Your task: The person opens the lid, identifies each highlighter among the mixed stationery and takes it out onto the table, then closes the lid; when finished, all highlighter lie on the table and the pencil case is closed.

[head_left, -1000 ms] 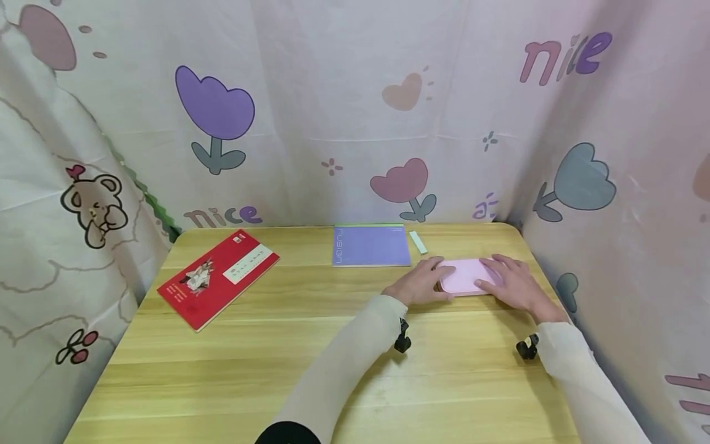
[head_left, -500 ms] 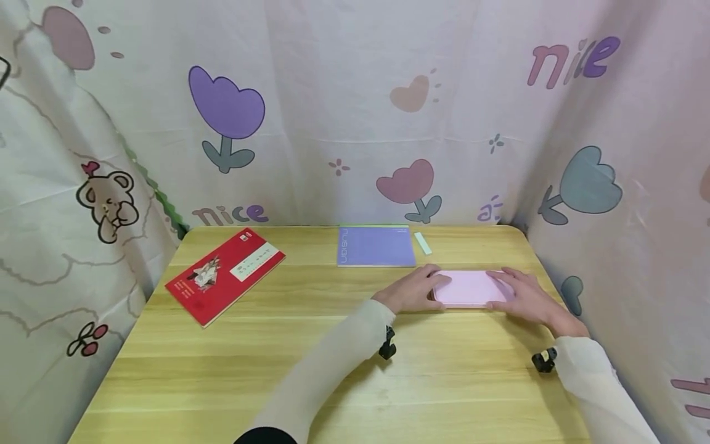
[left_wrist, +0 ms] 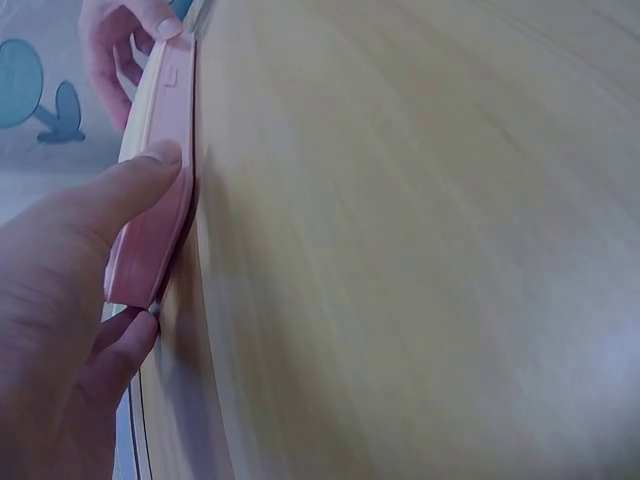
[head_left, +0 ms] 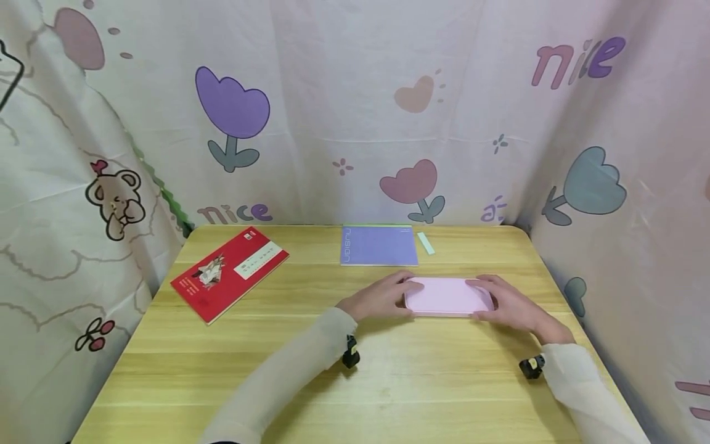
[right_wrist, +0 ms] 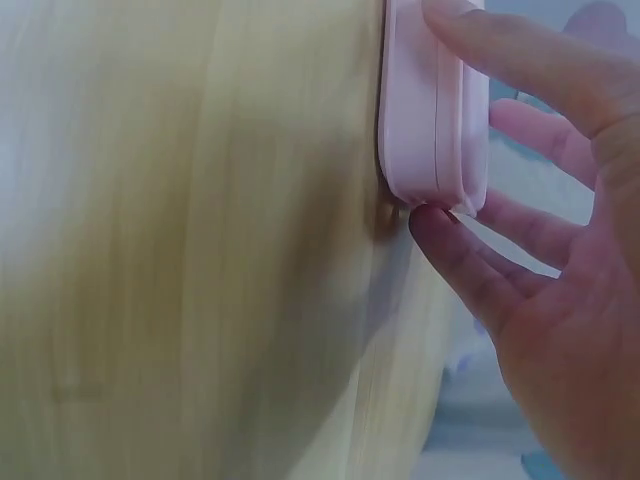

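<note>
A flat pink pencil box (head_left: 448, 296) with rounded corners lies lengthwise between both hands, right of the table's middle. My left hand (head_left: 383, 298) grips its left end. In the left wrist view, the thumb of that hand (left_wrist: 90, 250) presses the side of the pencil box (left_wrist: 165, 215), with fingers round the end. My right hand (head_left: 510, 306) holds the opposite end. The right wrist view shows the right thumb (right_wrist: 530, 50) on the pink side wall and a fingertip under the corner. The contents of the box are hidden, its lid being down.
A red booklet (head_left: 222, 283) lies slanted at the table's left. Towards the back edge are a purple notebook (head_left: 379, 246) and a small pale green strip (head_left: 426, 243). Printed curtains (head_left: 333, 111) hang behind and beside the wooden table (head_left: 388, 394).
Both hands have moved the pencil box left and nearer to me, away from the back right corner. The head view has shifted slightly; the booklet and notebook stay in place.
</note>
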`<state>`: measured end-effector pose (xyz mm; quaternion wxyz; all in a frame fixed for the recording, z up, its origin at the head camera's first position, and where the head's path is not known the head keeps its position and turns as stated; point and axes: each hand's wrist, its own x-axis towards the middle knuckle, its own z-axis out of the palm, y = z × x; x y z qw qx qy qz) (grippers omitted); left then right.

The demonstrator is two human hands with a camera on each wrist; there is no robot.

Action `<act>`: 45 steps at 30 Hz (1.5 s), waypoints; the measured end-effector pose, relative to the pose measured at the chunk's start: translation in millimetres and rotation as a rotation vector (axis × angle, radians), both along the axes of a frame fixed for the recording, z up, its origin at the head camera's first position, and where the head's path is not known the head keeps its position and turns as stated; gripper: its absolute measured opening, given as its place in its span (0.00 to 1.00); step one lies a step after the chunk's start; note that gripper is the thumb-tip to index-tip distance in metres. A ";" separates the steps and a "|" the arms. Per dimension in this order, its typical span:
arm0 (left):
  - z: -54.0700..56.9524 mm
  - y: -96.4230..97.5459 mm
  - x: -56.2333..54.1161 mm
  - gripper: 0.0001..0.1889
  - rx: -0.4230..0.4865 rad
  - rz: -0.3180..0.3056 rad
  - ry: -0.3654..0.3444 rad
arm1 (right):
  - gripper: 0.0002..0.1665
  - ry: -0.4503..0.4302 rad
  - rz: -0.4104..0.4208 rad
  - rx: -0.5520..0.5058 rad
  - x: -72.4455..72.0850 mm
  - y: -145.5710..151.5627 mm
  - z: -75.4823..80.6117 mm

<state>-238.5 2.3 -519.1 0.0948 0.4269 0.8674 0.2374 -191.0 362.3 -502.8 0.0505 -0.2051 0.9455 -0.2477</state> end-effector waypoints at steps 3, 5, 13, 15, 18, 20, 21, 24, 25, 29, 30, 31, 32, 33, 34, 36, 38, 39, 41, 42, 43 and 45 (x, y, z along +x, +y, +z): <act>-2.5 -22.2 0.2 0.38 0.013 0.021 -0.034 | 0.47 -0.020 0.028 -0.013 -2.6 -15.9 -1.7; -4.3 -37.5 0.1 0.38 0.016 0.035 -0.057 | 0.47 -0.039 0.046 -0.022 -4.7 -27.4 -2.1; -3.3 -86.5 1.3 0.38 -0.004 0.067 -0.088 | 0.47 -0.086 0.097 -0.032 -13.3 -68.0 -0.7; -3.0 -94.2 2.1 0.38 -0.003 0.072 -0.075 | 0.47 -0.070 0.115 -0.033 -15.5 -75.4 -1.5; -3.0 -101.5 3.0 0.38 0.008 0.083 -0.075 | 0.47 -0.053 0.127 -0.040 -19.2 -82.2 -4.7; -2.4 -104.1 3.6 0.37 0.015 0.093 -0.086 | 0.47 -0.039 0.135 -0.037 -21.4 -84.8 -7.7; -2.0 -104.9 3.8 0.37 0.016 0.100 -0.092 | 0.47 -0.035 0.140 -0.036 -22.3 -85.8 -8.9; -0.7 -105.3 4.1 0.37 0.008 0.112 -0.096 | 0.47 -0.021 0.157 -0.046 -23.9 -87.0 -10.9; -0.2 -104.9 3.9 0.37 0.001 0.110 -0.091 | 0.46 -0.014 0.162 -0.049 -24.0 -86.8 -10.9; 0.0 -101.0 2.2 0.39 -0.016 0.085 -0.076 | 0.46 0.014 0.174 -0.045 -24.3 -84.0 -9.5; -0.2 -99.9 1.6 0.39 -0.019 0.077 -0.071 | 0.46 0.017 0.177 -0.040 -24.7 -83.4 -9.0; -0.7 -98.4 1.1 0.40 -0.026 0.070 -0.067 | 0.46 0.013 0.179 -0.039 -25.2 -83.2 -8.6; -1.1 -96.9 0.8 0.41 -0.029 0.067 -0.064 | 0.47 0.010 0.182 -0.034 -25.8 -83.3 -8.3; -1.6 -95.5 0.5 0.41 -0.031 0.064 -0.058 | 0.47 0.008 0.187 -0.033 -26.4 -83.8 -8.0; -1.7 -94.8 -0.1 0.41 -0.030 0.059 -0.049 | 0.47 0.012 0.196 -0.027 -28.0 -85.5 -7.4; -2.1 -93.6 -0.9 0.42 -0.035 0.047 -0.026 | 0.49 0.025 0.216 -0.009 -30.6 -88.5 -6.8; -2.3 -92.5 -1.3 0.42 -0.036 0.038 -0.011 | 0.50 0.036 0.233 0.011 -33.1 -91.1 -7.8; -2.3 -91.9 -1.3 0.41 -0.034 0.035 -0.006 | 0.51 0.039 0.236 0.018 -33.8 -91.8 -8.2; -2.5 -90.4 -1.2 0.41 -0.037 0.035 0.003 | 0.53 0.039 0.236 0.028 -34.4 -92.2 -9.0; -1.8 -89.6 -1.0 0.41 -0.042 0.036 0.005 | 0.53 0.032 0.232 0.028 -34.5 -92.0 -9.3; -1.3 -88.8 -0.9 0.41 -0.050 0.035 0.014 | 0.53 0.026 0.229 0.025 -34.5 -91.8 -9.0; -1.1 -88.0 -1.6 0.40 -0.071 0.027 0.041 | 0.53 0.017 0.225 0.016 -33.9 -91.6 -7.8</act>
